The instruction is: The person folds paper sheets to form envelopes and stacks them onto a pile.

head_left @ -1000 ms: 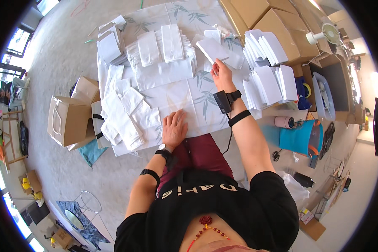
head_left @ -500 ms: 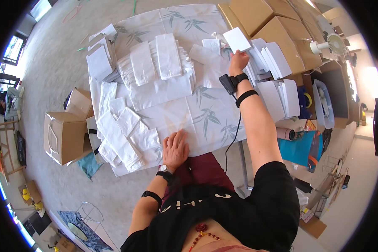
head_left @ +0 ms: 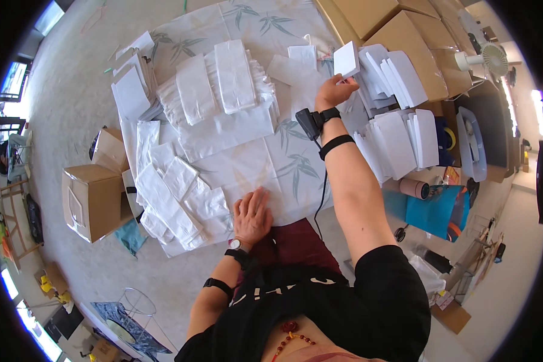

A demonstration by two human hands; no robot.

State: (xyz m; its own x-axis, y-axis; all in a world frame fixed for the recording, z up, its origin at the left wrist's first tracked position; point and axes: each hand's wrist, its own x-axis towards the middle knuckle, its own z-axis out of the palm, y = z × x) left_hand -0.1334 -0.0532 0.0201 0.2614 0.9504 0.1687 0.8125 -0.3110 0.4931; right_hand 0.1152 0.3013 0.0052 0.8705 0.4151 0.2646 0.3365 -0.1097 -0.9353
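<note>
At the far right of the table, my right hand (head_left: 336,92) has its fingers closed on the near edge of a flat white rectangular packet (head_left: 346,58). This packet is tilted beside a row of white folded cards (head_left: 398,75); whether it touches them I cannot tell. My left hand (head_left: 251,214) lies flat on the near table edge, fingers stretched out, holding nothing. Left of it is a loose pile of white plastic sleeves (head_left: 172,199). Farther back, white sleeves lie in a wide layered stack (head_left: 229,130), with two folded bundles (head_left: 235,75) on top.
Another stack of white cards (head_left: 133,90) stands at the table's left. Large cardboard boxes (head_left: 404,45), a small fan (head_left: 495,60) and a pale blue bin (head_left: 469,145) line the right side. A pink bottle (head_left: 415,188) lies below the nearer cards (head_left: 392,142). An open carton (head_left: 93,199) stands left.
My right hand has shifted slightly left and nearer, and the packet has turned more upright toward the card row. My left hand rests in the same place. The view has shifted a little.
</note>
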